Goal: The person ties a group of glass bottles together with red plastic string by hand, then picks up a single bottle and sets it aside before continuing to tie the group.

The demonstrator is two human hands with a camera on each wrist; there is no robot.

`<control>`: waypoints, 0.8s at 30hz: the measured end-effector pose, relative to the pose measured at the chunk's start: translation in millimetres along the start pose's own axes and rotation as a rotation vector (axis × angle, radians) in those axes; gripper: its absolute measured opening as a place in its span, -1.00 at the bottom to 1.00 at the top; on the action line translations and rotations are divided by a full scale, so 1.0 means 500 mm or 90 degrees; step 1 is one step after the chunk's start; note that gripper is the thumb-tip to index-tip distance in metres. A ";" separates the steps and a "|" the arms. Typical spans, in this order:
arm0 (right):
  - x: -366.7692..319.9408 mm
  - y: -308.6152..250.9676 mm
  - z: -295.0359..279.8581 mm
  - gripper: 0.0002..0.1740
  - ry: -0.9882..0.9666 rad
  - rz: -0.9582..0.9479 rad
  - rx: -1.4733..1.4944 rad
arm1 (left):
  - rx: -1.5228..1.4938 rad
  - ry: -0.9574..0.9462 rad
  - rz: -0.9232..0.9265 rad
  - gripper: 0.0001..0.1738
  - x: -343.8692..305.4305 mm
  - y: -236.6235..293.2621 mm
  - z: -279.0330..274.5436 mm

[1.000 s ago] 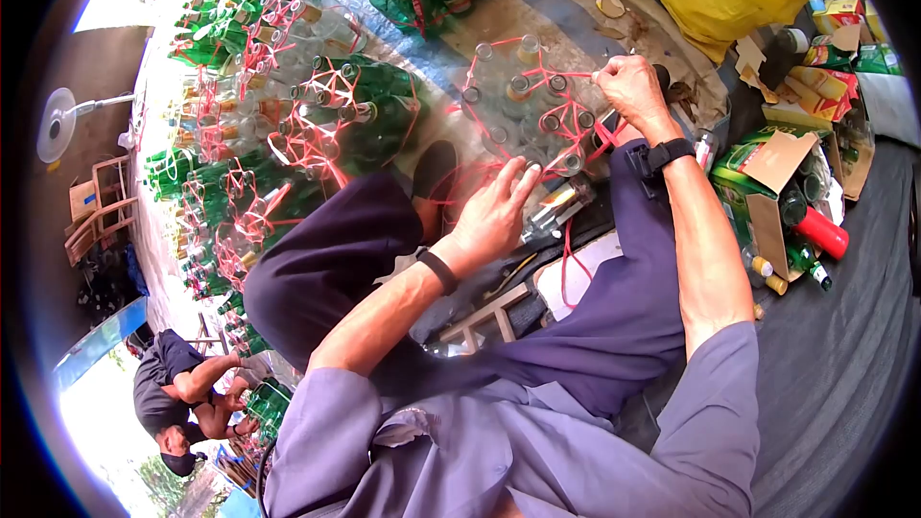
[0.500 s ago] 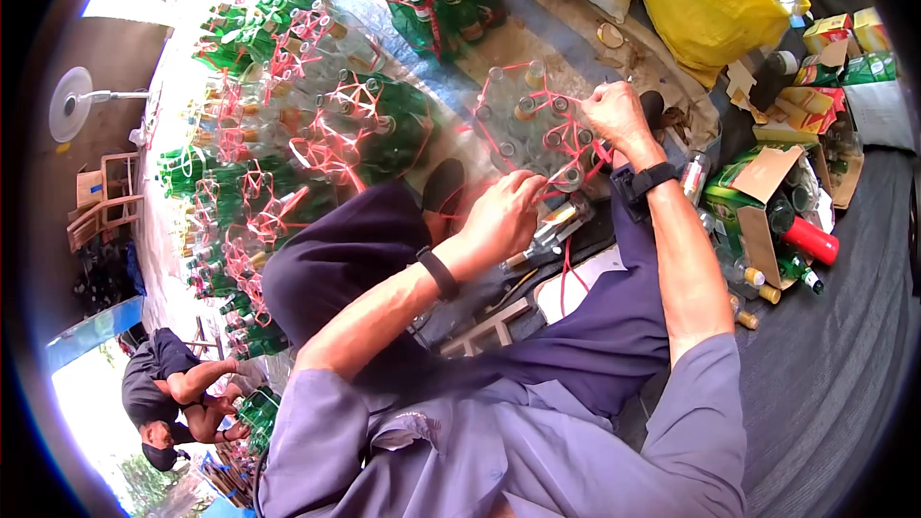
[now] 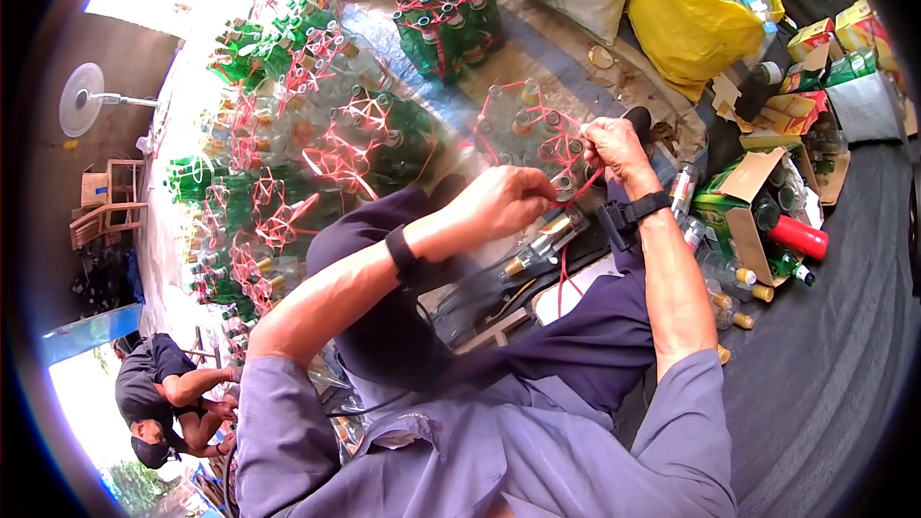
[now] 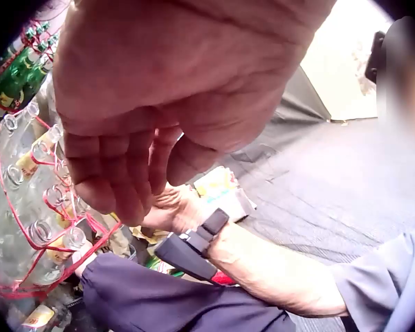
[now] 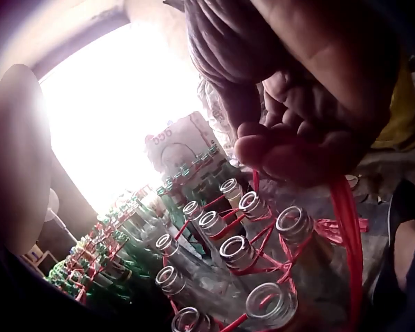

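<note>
A bundle of clear glass bottles (image 3: 523,120), laced round the necks with red plastic string (image 3: 585,184), stands in front of the person. The right hand (image 3: 619,152) is at the bundle's right side. Its thumb and fingers pinch the string, which hangs below them as a flat red ribbon (image 5: 349,235) in the right wrist view. Near the closest bottle necks is the left hand (image 3: 504,206), palm down with bent fingers. In the left wrist view its fingertips (image 4: 128,207) overlap the end of a red strand; I cannot tell whether they hold it.
Tied green bottles (image 3: 446,24) and further bundles (image 3: 345,144) crowd the left and back. Loose bottles (image 3: 547,240) lie by the knees. A yellow bag (image 3: 686,19) and an opened carton (image 3: 743,197) stand right. Another person (image 3: 168,393) crouches at far left.
The left hand's fingers, spread over the string a second ago, have bent and drawn together near the bundle's front edge. The right hand still pinches the string. The head view has shifted slightly.
</note>
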State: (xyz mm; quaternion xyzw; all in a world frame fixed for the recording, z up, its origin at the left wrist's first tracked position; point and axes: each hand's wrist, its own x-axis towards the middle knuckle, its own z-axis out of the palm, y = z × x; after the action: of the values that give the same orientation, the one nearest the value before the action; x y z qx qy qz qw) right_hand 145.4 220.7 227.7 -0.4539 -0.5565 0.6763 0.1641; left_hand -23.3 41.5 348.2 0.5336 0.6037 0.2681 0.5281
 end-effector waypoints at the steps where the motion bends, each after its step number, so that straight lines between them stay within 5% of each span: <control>1: -0.003 -0.003 0.001 -0.79 0.001 0.000 -0.003 | -0.035 0.009 0.024 -0.72 0.020 -0.020 0.005; 7: -0.027 -0.002 0.004 -0.81 -0.043 0.020 -0.049 | -0.078 0.076 -0.026 -0.55 0.123 -0.014 0.039; 13: -0.034 0.015 0.015 -0.82 0.046 0.052 -0.061 | -0.437 0.201 -0.083 -0.58 0.207 -0.049 0.105; 15: -0.001 0.052 -0.005 -0.79 -0.001 -0.252 -0.798 | -0.387 0.216 -0.095 -0.57 0.209 -0.048 0.119; 16: -0.011 0.069 -0.008 -0.74 0.044 -0.182 -0.483 | -0.369 0.233 -0.089 -0.54 0.206 -0.044 0.126; 20: -0.022 0.057 0.006 -0.73 0.051 -0.312 -0.625 | -0.416 0.251 -0.076 -0.42 0.190 -0.033 0.122; 22: -0.054 0.048 0.041 -0.67 0.008 -0.120 -0.117 | -0.429 0.231 -0.106 -0.38 0.159 0.005 0.095; 24: -0.088 0.009 0.073 -0.67 0.053 -0.128 -0.289 | -0.402 0.235 -0.113 -0.40 0.173 -0.015 0.097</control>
State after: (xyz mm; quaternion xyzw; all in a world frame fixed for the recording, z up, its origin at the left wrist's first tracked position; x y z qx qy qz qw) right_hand 141.0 165.2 241.5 -0.4489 -0.7292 0.4949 0.1476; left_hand 29.9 107.7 296.5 0.2326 0.6203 0.4862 0.5699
